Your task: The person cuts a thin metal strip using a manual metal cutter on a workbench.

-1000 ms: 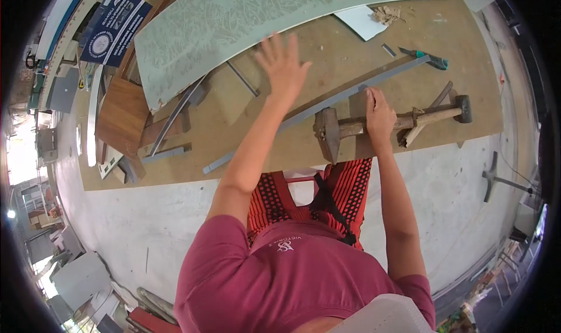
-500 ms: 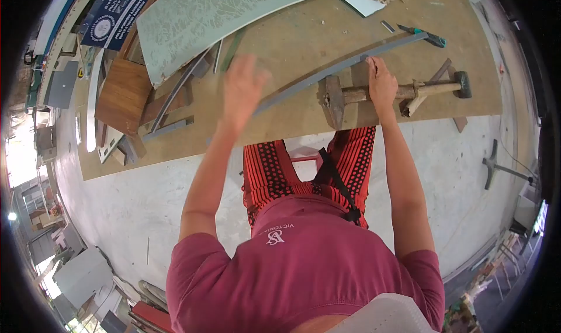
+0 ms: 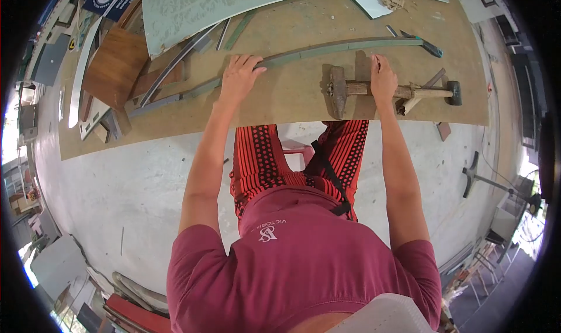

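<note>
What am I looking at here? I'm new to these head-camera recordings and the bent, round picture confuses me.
The picture comes from a camera worn on a person's head, looking down, so you see their red shirt at the bottom and both arms reaching up to a brown workboard. The wide lens bends straight edges.

The left hand rests on a long grey strip that runs across the board. The right hand presses down beside the strip, over the wooden handle of a hammer; whether its fingers grip anything is hard to tell. A second hammer lies just to the right.

Further back lie a pale green patterned sheet, a teal-handled knife and a brown wooden panel.
</note>
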Motion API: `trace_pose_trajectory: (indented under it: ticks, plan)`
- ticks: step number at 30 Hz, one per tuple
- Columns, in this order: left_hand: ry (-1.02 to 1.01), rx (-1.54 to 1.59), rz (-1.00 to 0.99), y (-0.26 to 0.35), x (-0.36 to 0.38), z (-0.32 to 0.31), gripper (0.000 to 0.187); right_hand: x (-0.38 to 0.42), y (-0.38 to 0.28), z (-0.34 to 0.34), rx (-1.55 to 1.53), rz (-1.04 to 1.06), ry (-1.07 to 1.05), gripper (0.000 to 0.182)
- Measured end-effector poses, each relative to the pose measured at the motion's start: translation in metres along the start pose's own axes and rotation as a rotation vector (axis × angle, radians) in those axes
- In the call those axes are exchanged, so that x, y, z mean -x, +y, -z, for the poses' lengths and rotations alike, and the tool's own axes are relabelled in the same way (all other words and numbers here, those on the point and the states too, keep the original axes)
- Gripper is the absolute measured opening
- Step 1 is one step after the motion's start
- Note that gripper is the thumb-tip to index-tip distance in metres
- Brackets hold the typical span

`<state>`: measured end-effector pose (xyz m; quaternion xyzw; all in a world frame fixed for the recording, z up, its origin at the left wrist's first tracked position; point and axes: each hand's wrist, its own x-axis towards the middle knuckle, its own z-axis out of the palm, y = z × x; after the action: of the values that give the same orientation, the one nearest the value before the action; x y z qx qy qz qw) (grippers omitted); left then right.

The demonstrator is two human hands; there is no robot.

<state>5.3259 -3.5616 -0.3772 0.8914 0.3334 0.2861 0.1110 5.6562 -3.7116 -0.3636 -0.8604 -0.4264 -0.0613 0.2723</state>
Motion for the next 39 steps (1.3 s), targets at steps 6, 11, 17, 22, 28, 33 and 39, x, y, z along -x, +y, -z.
trace_pose_trajectory:
  ticks: [6,11,17,22,28,33,39]
  plan:
    - [-0.041,0.015,0.000,-0.006,0.001,0.002,0.027,0.000,0.003,-0.001,0.024,0.017,-0.004,0.026]
    - [0.031,-0.053,-0.031,0.002,-0.001,0.001,0.026,-0.003,0.013,-0.007,0.015,0.076,-0.009,0.028]
    - [0.374,0.086,0.115,0.052,0.023,0.016,0.023,-0.024,-0.022,0.005,-0.238,-0.088,-0.261,0.037]
    - [-0.011,0.579,0.334,0.125,0.119,-0.003,0.023,-0.005,-0.151,-0.023,-0.268,0.260,-0.491,0.031]
    - [-0.172,0.820,0.434,0.110,0.177,-0.056,0.032,-0.003,-0.214,-0.101,-0.188,0.577,-0.647,0.023]
    - [-0.115,1.000,0.769,0.097,0.164,-0.060,0.030,-0.004,-0.220,-0.100,-0.082,0.710,-0.596,0.028]
    - [-0.031,0.948,0.449,0.103,0.162,-0.029,0.026,-0.004,-0.169,-0.012,-0.361,0.427,-0.357,0.028]
